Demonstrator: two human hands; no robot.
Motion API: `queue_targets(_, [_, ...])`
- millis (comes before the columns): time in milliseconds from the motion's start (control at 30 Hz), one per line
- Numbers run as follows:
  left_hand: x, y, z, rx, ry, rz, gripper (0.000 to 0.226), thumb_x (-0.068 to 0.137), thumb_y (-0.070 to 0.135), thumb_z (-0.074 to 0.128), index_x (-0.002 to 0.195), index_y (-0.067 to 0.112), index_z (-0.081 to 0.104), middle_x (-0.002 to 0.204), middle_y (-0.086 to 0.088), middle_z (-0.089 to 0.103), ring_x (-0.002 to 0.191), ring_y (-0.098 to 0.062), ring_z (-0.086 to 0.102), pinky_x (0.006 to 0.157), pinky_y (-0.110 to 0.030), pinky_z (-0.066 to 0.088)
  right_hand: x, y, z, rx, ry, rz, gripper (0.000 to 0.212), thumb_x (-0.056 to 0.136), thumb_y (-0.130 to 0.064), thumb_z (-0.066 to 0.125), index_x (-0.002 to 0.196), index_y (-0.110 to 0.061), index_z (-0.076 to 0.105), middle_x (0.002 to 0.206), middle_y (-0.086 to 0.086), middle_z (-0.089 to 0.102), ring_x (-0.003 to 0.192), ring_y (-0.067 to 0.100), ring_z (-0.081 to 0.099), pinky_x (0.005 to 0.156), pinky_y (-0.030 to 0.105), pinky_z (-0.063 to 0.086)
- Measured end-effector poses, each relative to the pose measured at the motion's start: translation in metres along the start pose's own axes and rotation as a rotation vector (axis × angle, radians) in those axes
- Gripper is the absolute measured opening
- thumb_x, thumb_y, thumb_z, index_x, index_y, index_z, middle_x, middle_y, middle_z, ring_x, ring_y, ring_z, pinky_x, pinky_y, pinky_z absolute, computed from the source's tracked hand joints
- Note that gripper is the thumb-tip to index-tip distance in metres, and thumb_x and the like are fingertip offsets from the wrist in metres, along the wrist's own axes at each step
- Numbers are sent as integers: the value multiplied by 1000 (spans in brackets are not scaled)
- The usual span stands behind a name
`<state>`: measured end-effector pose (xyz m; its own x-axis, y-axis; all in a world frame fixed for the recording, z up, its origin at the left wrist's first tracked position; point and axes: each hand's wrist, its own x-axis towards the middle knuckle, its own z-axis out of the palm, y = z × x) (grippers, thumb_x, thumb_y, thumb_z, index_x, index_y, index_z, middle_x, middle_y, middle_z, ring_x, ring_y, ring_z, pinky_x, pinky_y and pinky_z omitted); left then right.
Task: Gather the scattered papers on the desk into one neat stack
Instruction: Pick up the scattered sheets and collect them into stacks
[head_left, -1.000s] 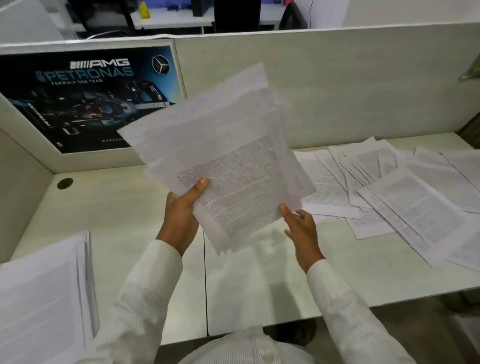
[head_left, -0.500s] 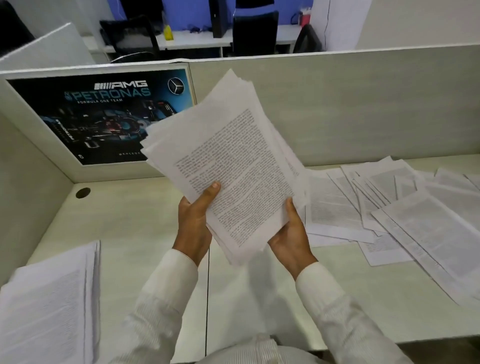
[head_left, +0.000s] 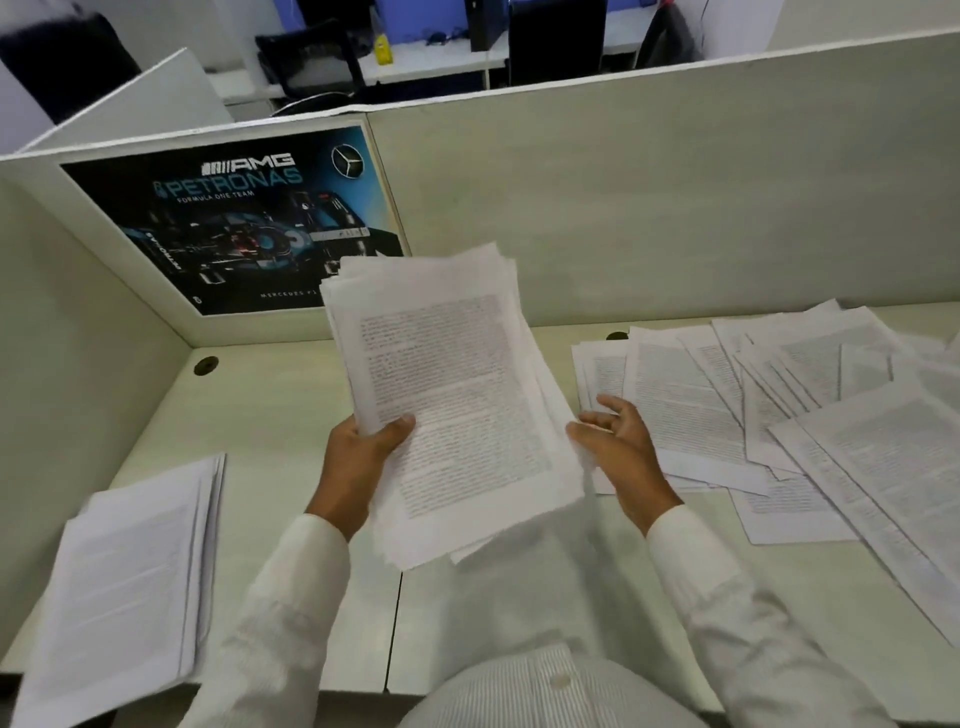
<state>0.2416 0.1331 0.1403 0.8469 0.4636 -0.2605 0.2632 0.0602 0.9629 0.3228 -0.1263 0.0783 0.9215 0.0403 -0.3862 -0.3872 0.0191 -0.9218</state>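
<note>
Held sheaf (head_left: 457, 395) at centre, lifted off the worktop (head_left: 280, 415), tilted, printed side up, edges uneven. Left hand (head_left: 358, 462) at 7 o'clock of the sheaf: grip clamped on its left edge, thumb on the top sheet. Right hand (head_left: 618, 447) at 4 o'clock of the sheaf: grip apart, fingers spread, just beside the right edge; contact unclear. Loose sheets (head_left: 779, 405) overlap in a spread on the worktop at 3 o'clock. Separate stack (head_left: 130, 571) lies at 8 o'clock, near the front edge. Poster (head_left: 249, 218) on the partition at 11 o'clock.
</note>
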Motion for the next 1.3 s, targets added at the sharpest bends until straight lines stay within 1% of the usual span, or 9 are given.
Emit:
queue_targets(133, [-15,-5,-6,-21,-107,-177,28,88,8,68,116,7,67,113,-11,73,96,-29,73,81,-36,60,-2,-7,-17,-162,-367,5,50,87,-28,75,131,-30,50,112,-7,69,99,12,70,85,31,56])
queue_targets(233, [-27,-11,0,-61,-179,-239,40,87,14,70,126,8,63,121,-15,69,107,-38,67,96,-50,52,-7,-2,-17,-132,-506,4,32,93,-26,67,123,-32,56,117,-8,71,103,11,70,87,30,56])
queue_targets(333, [-39,-17,7,-123,-160,-266,40,91,19,63,131,13,60,125,-16,67,111,-40,65,97,-50,50,-8,8,-16,-14,-576,37,28,97,-22,59,124,-29,60,119,-6,72,110,17,69,90,34,56])
queue_targets(500, [-61,-15,13,-304,-132,-436,42,97,40,53,128,15,64,125,-17,66,105,-36,68,84,-41,55,-17,22,-11,244,-590,178,38,99,-32,52,133,-17,57,124,14,68,112,36,66,94,48,53])
queue_targets(600, [-74,-23,10,-324,-104,-461,50,94,48,54,129,15,64,125,-18,66,104,-38,67,85,-43,54,-27,28,2,313,-591,265,43,98,-37,50,134,-14,55,127,17,66,115,39,64,91,45,54])
queue_targets(833, [-76,-36,-15,-306,-113,-427,44,95,39,52,129,13,62,125,-15,67,106,-35,68,90,-44,52,-35,22,11,68,-554,125,31,100,-38,49,128,-26,55,116,-10,71,96,4,71,69,14,54])
queue_targets(1000, [-66,-41,-34,-180,-234,-370,43,94,34,55,132,13,59,123,-10,69,112,-32,67,100,-47,49,-56,24,41,-95,-547,52,52,84,-49,61,130,-26,52,122,-9,68,106,7,69,93,29,54])
queue_targets(1167, [-47,-42,-73,-298,-280,-304,33,91,30,55,119,16,65,119,-11,71,101,-26,72,76,-32,59,-69,24,58,64,-448,30,47,84,-35,65,127,-17,60,120,0,72,108,21,70,92,36,55])
queue_targets(1300, [-37,-51,-95,-145,-367,-276,35,92,21,62,126,13,63,122,-9,70,111,-30,67,98,-44,52,-82,30,94,-103,-431,5,32,84,-31,71,115,-28,65,110,-12,74,104,12,71,92,29,56])
